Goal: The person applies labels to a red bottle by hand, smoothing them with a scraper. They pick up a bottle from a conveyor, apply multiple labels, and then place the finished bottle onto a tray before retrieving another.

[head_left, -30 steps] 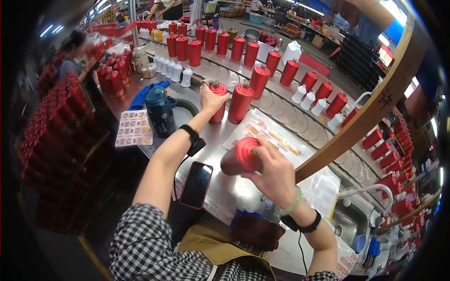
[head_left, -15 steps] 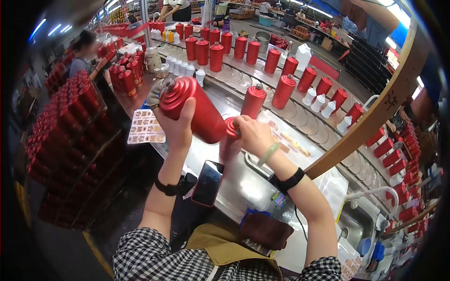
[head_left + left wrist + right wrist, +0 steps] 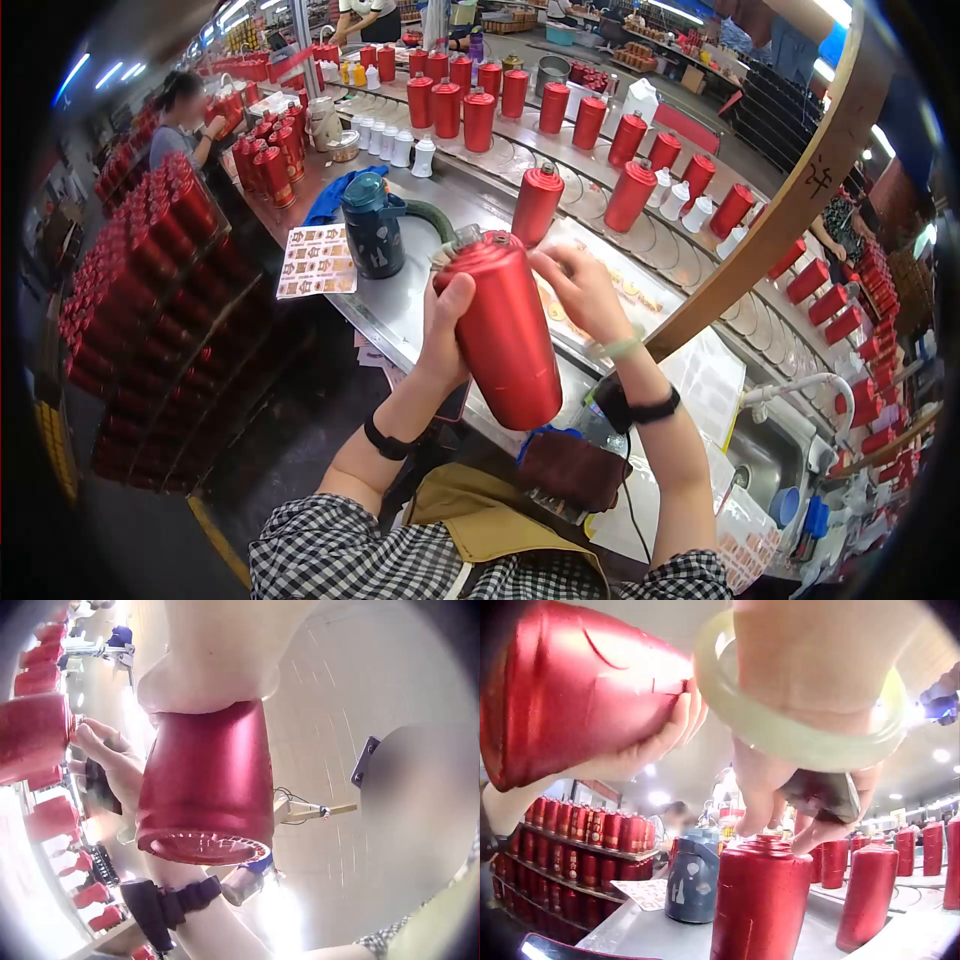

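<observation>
My left hand (image 3: 447,322) grips a big red bottle (image 3: 508,350) near its stepped shoulder. It is tilted in the air over the table's front edge, base toward me. In the left wrist view, the same bottle (image 3: 210,780) shows its round base. My right hand (image 3: 590,295) is just right of it, thumb and fingers around the neck of another red bottle (image 3: 761,900), which stands upright. The held bottle hides that one in the head view. Between the right fingers, something dark and glossy shows. Close behind stands one more red bottle (image 3: 538,205).
A dark blue flask (image 3: 374,228) and a sticker sheet (image 3: 316,262) are at left on the metal table. Behind runs a conveyor with red bottles (image 3: 630,195) and small white bottles (image 3: 423,158). A wooden post (image 3: 770,235) slants at right, near a sink (image 3: 768,452).
My left hand lifted a red bottle off the table and brought it toward me, to the middle. My right hand carried its bottle forward and set it down upright on the table.
</observation>
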Demonstrator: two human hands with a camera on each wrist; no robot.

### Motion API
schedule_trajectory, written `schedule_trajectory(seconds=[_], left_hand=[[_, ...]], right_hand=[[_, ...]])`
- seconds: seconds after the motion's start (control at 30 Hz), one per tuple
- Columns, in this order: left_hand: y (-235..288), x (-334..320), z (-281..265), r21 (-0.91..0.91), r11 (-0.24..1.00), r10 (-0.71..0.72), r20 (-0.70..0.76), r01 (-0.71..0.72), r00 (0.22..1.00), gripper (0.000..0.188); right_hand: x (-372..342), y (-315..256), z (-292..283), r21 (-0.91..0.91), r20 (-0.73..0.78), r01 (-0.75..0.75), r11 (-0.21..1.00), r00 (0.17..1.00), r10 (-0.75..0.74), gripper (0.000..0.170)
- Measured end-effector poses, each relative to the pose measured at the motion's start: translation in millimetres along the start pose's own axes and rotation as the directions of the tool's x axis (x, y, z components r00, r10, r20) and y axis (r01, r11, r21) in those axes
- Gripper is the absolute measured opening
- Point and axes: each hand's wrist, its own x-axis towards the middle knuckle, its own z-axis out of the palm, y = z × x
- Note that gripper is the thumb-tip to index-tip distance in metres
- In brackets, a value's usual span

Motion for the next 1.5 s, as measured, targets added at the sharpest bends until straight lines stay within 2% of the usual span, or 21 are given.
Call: schedule_trajectory(seconds=[0.1, 0.17, 0.2, 0.37, 0.43, 0.47, 0.5, 0.53, 0.57, 0.63, 0.67, 0.73, 0.97, 1.03, 1.13, 1.17, 1.2, 1.3, 1.37, 1.43, 1.5], left_hand=[[-8, -11, 9, 0.073, 0.997, -0.032, 0.001, 0.032, 0.999, 0.072], [-22, -22, 18, 0.041, 0.993, -0.112, 0.057, 0.109, 0.992, 0.071], [-27, -31, 36, 0.088, 0.992, -0.095, 0.029, 0.092, 0.995, 0.068], [-79, -53, 62, 0.275, 0.953, 0.046, 0.283, -0.126, 0.958, 0.082], [-88, -21, 32, 0.558, 0.715, 0.242, 0.367, -0.421, 0.898, 0.082], [-72, -7, 19, 0.776, 0.472, 0.268, 0.325, -0.418, 0.907, 0.076], [-68, 15, 19, 0.759, 0.502, 0.426, 0.2, -0.415, 0.882, 0.077], [-60, 26, 17, 0.705, 0.681, 0.339, -0.062, -0.199, 0.939, 0.082], [-68, 46, -6, 0.88, 0.362, 0.581, 0.045, -0.307, 0.813, 0.084], [-85, 75, -59, 0.987, -0.096, 0.625, 0.16, -0.128, 0.764, 0.086], [-86, 78, -60, 0.987, -0.092, 0.624, 0.16, -0.131, 0.765, 0.086], [-91, 81, -60, 0.927, 0.36, 0.399, -0.049, -0.107, 0.915, 0.086], [-85, 80, -84, 0.912, 0.395, 0.447, -0.088, -0.108, 0.89, 0.076], [-62, 65, -62, 0.859, 0.5, 0.391, -0.104, -0.115, 0.915, 0.072], [-39, 39, -42, 0.45, 0.892, 0.121, -0.126, -0.052, 0.985, 0.063], [-38, 31, -32, 0.44, 0.898, 0.077, -0.106, -0.022, 0.991, 0.063], [-46, 23, -30, 0.381, 0.922, -0.019, -0.136, 0.07, 0.991, 0.073], [-54, 4, 2, 0.161, 0.891, -0.401, -0.156, 0.424, 0.903, 0.094], [-64, -7, 13, 0.124, 0.821, -0.549, -0.095, 0.557, 0.831, 0.09], [-83, -23, 25, -0.017, 0.79, -0.613, -0.046, 0.613, 0.789, 0.074], [-102, -40, 20, 0.04, 0.658, -0.753, 0.075, 0.752, 0.654, 0.082]], right_hand=[[-70, -15, -15, 0.313, 0.248, -0.225, 0.923, 0.957, 0.149, 0.052], [-116, -41, -14, 0.482, 0.264, -0.2, 0.853, 0.962, 0.076, 0.082], [-133, -53, -17, 0.396, 0.303, -0.281, 0.875, 0.939, 0.164, 0.095], [-214, -47, -33, 0.506, 0.11, -0.369, 0.779, 0.924, 0.366, 0.085], [-244, -34, -49, 0.505, 0.014, -0.319, 0.802, 0.932, 0.362, 0.084], [-260, -23, -62, 0.551, -0.125, -0.274, 0.788, 0.907, 0.402, 0.081], [-273, -13, -75, 0.592, -0.255, -0.22, 0.776, 0.862, 0.439, 0.078], [-277, -7, -90, 0.572, -0.415, -0.146, 0.807, 0.798, 0.438, 0.074], [-274, 1, -108, 0.538, -0.564, -0.073, 0.84, 0.71, 0.422, 0.071], [-260, 26, -151, 0.448, -0.663, -0.089, 0.89, 0.634, 0.397, 0.067], [-250, 44, -169, 0.407, -0.684, -0.187, 0.894, 0.586, 0.435, 0.065], [-225, 84, -196, 0.3, -0.736, -0.301, 0.905, 0.53, 0.421, 0.063], [-144, 259, -264, 0.153, -0.807, -0.244, 0.958, 0.528, 0.263, 0.078], [-138, 332, -294, -0.021, -0.889, -0.431, 0.902, 0.422, 0.181, 0.083], [-138, 401, -322, 0.085, -0.878, -0.321, 0.943, 0.422, 0.223, 0.089], [-138, 419, -327, 0.166, -0.851, -0.314, 0.935, 0.432, 0.297, 0.088], [-137, 396, -321, 0.001, -0.844, -0.546, 0.838, 0.449, 0.293, 0.091], [-154, 476, -349, 0.238, -0.837, -0.34, 0.91, 0.403, 0.37, 0.101], [-159, 419, -339, 0.278, -0.785, -0.387, 0.879, 0.435, 0.44, 0.112], [-179, 405, -338, 0.018, -0.858, -0.844, 0.536, 0.262, 0.442, 0.109], [-196, 330, -305, -0.174, -0.855, -0.789, 0.59, 0.418, 0.307, 0.081]])
